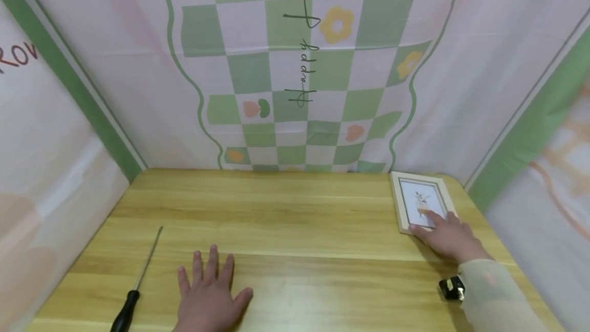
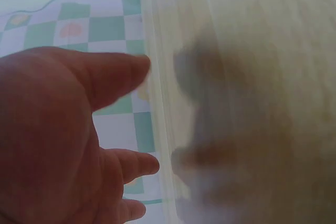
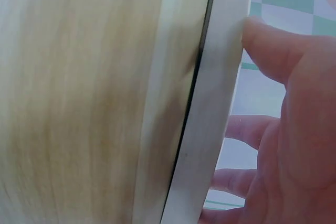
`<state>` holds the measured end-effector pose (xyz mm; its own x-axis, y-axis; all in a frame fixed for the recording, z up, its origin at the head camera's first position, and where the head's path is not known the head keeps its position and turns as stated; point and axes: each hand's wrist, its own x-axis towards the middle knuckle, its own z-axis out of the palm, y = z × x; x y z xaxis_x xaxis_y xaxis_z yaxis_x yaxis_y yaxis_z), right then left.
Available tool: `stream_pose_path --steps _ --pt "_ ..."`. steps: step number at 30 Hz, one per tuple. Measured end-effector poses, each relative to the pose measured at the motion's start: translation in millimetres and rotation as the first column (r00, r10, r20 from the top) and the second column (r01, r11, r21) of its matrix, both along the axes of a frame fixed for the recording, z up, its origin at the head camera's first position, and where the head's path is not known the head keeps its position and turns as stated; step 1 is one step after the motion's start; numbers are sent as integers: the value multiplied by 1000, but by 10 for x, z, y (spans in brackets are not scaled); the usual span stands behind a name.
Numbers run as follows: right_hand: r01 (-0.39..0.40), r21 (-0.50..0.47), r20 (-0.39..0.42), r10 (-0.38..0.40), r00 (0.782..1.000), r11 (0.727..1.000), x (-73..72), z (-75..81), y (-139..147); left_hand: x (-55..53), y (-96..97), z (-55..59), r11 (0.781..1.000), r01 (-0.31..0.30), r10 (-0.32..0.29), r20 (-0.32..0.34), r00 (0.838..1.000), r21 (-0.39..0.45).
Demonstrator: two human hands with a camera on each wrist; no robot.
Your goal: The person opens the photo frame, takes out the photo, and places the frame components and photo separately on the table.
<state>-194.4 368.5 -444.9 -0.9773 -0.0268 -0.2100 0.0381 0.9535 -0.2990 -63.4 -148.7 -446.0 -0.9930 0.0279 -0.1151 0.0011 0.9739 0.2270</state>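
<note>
A light wooden picture frame [image 1: 402,214] with a plant print under its front lies at the table's back right corner. My right hand [image 1: 449,240] rests on its near part, fingers extended over the picture and thumb at the near left corner. In the right wrist view, the frame's pale side [image 3: 210,108] shows edge-on, with the thumb at its upper edge. My left hand [image 1: 209,301] is spread palm down over the front left of the table, holding nothing. In the left wrist view, its fingers [image 2: 139,163] are extended close above the wood. To its left lies a screwdriver [image 1: 125,312] with a black handle.
The wood-grain table [image 1: 295,219] meets a checked green and white curtain [image 1: 290,70] at the back. More printed cloth hangs along the left side [image 1: 50,168] and right side [image 1: 544,188]. A small black device [image 1: 451,289] sits at my right wrist.
</note>
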Motion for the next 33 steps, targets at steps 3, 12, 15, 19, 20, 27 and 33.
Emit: stream_pose_path --steps 3,12,15,19,20,27,33 --pt "-9 2 -3 9 1000 1000 25 37 -47 5 11 -7 1000 2 -2 4 1000 7" --pt "-55 -15 -33 55 998 998 56 86 -198 -5 13 -25 1000 1 -1 -11 1000 26" --pt "-71 -11 -45 70 996 997 61 83 -264 -3 6 -34 1000 0 0 -11 1000 23" --pt "-78 -8 -49 78 996 997 68 94 -368 2 1 -45 1000 0 0 -8 1000 28" --pt "-79 -9 -48 79 996 997 73 98 -396 1 3 -49 1000 3 -2 -9 1000 30" --pt "-75 3 -24 75 997 997 60 98 -615 9 12 -42 1000 15 -15 -20 1000 27" --pt "-56 9 -27 56 998 998 86 94 -837 5 21 -35 999 22 -21 -13 1000 34"
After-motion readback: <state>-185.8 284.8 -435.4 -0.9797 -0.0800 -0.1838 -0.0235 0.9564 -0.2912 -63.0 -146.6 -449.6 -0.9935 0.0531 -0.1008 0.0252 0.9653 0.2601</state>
